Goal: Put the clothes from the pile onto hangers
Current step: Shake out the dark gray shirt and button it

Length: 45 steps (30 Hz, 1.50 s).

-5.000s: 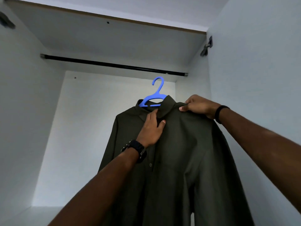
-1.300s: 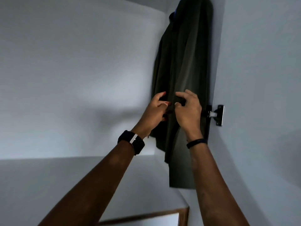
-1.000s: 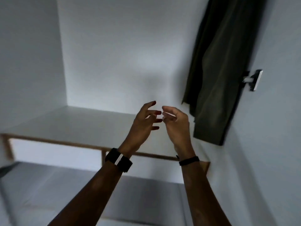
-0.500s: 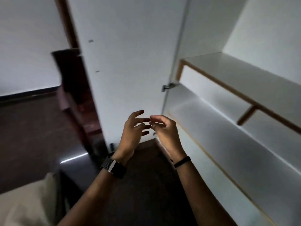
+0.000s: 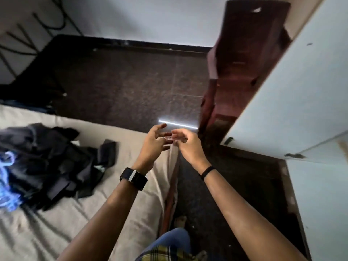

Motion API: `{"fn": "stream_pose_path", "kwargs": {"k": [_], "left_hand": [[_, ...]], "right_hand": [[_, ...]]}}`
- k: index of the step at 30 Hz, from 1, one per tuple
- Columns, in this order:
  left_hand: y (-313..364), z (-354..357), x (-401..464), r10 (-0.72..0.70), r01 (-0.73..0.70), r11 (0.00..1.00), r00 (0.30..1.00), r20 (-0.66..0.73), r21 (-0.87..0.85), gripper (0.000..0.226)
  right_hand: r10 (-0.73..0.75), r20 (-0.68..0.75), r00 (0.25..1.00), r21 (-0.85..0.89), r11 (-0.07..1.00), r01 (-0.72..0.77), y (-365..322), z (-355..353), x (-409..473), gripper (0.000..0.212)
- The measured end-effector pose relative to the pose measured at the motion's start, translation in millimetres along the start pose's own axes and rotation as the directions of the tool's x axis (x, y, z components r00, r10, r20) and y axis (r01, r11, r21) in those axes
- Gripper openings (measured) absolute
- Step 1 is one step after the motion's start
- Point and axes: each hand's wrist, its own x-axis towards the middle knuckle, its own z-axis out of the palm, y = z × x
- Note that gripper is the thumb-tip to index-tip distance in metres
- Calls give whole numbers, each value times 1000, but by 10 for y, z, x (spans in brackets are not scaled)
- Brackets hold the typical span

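Left hand: the left hand (image 5: 154, 142) is raised over the right edge of the bed, fingers spread and loosely bent, holding nothing.
Right hand: the right hand (image 5: 188, 146) is just beside it, fingertips almost meeting the left's; its fingers are curled, and I cannot tell whether they pinch something small or nothing at all (the spot between the two hands is blurred).
Wrists: a black watch (image 5: 134, 178) on the left, a thin black band (image 5: 206, 172) on the right.
Bed: a beige sheet covers the bed (image 5: 56, 223), whose right edge runs under the hands.
Pile: the pile of dark clothes (image 5: 47, 162) lies crumpled toward the left edge of the bed, well apart from both hands.
Hangers: blue hangers (image 5: 7, 183) lie at the far left edge, touching or partly under the pile (blurred, so no count).
Wardrobe: a white wardrobe door (image 5: 293, 87) stands open on the right, over the dark floor (image 5: 131, 87).
Done: nothing in this view is on a hanger.
Left: the whole visible pile waits; no garment and no hanger is in hand yet.
Next: likely a reach left across the bed for one garment and one hanger.
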Motion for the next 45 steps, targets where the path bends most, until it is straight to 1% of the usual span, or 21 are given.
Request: {"fn": "stream_pose_path", "kwargs": {"k": [3,6,9,14,18,20,22,25,28,32,35,37,39,43,45], "left_hand": [[-212,-496,57,-36,34,999,990,-133,-17,43],[-459,-960,73,-59,50,998,960,-273,-40,44],[-747,-1343,110,-67,58,998,935,-349,-36,41],[-1215,-1919,342,8,13,999,891,-454,43,41],[-1594,-2387,500,110,-2,983,803,-586,182,44],[-1829,-2611,615,148,7,972,764,-629,237,44],[-2050,-2806,732,180,2,962,747,-640,272,44],[-2266,-3135,892,248,-44,948,718,-650,314,46],[-2364,-3559,1046,330,-52,912,681,-654,406,45],[-2520,-4153,1162,445,-51,826,672,-592,562,48],[-2626,-4525,1182,495,-76,787,671,-552,613,49],[-2661,-4788,1170,514,-80,767,670,-536,636,50],[-2665,-5026,1160,526,-53,750,651,-547,659,52],[-2664,-5517,1149,608,14,668,568,-555,744,53],[-2738,-5707,1167,607,71,633,572,-551,771,57]], "right_hand": [[-11,145,989,-33,999,16,-4,571,211,35],[-6,300,954,-68,997,28,31,1128,345,36],[-10,418,908,-99,993,57,92,1560,451,34],[-52,518,854,-97,988,119,235,2300,763,31],[-110,555,824,-109,973,204,494,2844,970,33],[-159,564,810,-98,961,257,614,3064,1081,34],[-204,569,796,-84,949,303,725,3270,1186,36],[-242,565,789,-82,935,345,837,3548,1280,39],[-304,551,778,-90,904,417,876,3831,1372,39],[-355,473,807,-96,889,447,920,4314,1385,39],[-363,427,828,-107,889,445,893,4654,1353,37],[-356,428,831,-130,885,446,804,4902,1327,36],[-361,435,825,-156,872,464,671,5130,1330,36],[-408,449,795,-185,828,529,293,5672,1364,37],[-461,471,753,-234,757,610,128,5960,1393,40]]}}
